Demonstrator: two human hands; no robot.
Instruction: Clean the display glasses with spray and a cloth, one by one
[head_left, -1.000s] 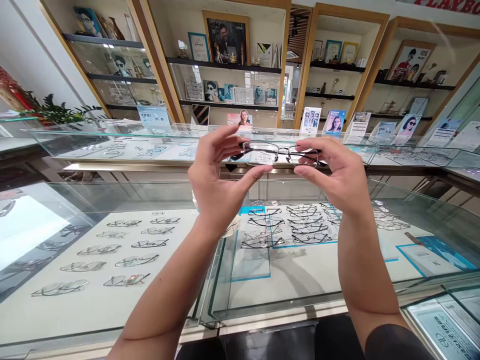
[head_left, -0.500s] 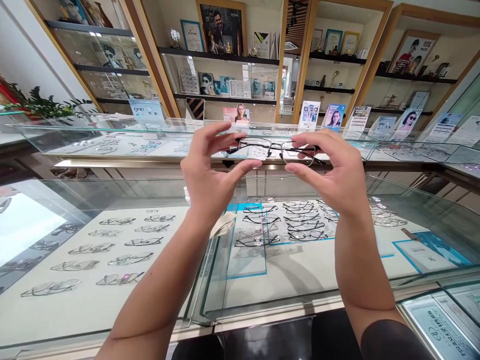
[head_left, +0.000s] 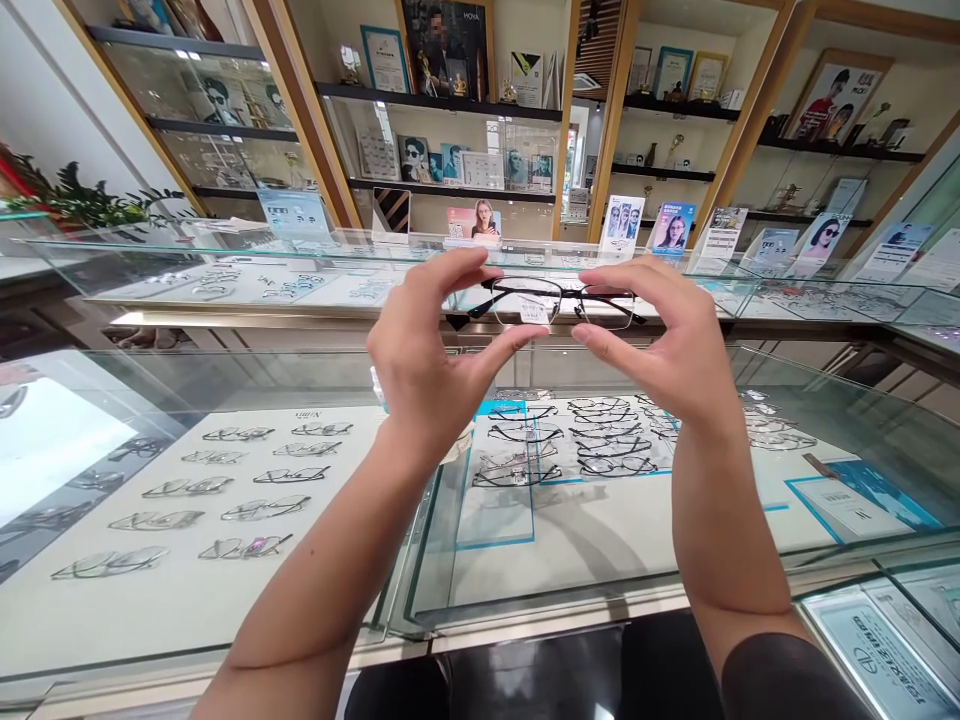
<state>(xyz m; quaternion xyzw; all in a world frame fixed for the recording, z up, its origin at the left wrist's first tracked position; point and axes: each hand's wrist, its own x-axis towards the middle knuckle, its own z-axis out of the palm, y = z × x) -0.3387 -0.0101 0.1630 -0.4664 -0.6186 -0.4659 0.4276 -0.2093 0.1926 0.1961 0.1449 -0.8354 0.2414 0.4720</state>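
A pair of eyeglasses (head_left: 571,294) with a dark upper rim is held level above the glass display counter. A small white printed tag (head_left: 534,311) sits on its left lens. My left hand (head_left: 426,345) grips the left end, fingers at the top edge and thumb under the lens. At the other end, my right hand (head_left: 664,330) pinches the frame between fingers and thumb. The dark temples stick out behind, partly hidden by my fingers. Below, several dark-framed glasses (head_left: 611,445) lie in rows inside the counter.
Under the glass at left, several thin-framed glasses (head_left: 238,510) lie on a pale tray. A second glass showcase (head_left: 315,290) stands across, with upright cards such as a pink poster (head_left: 474,222). A beige cloth (head_left: 456,445) shows partly behind my left arm.
My left hand has shifted right and its thumb now lies farther under the left lens. The eyeglasses have moved slightly right and turned a little. My right hand stays nearly in place.
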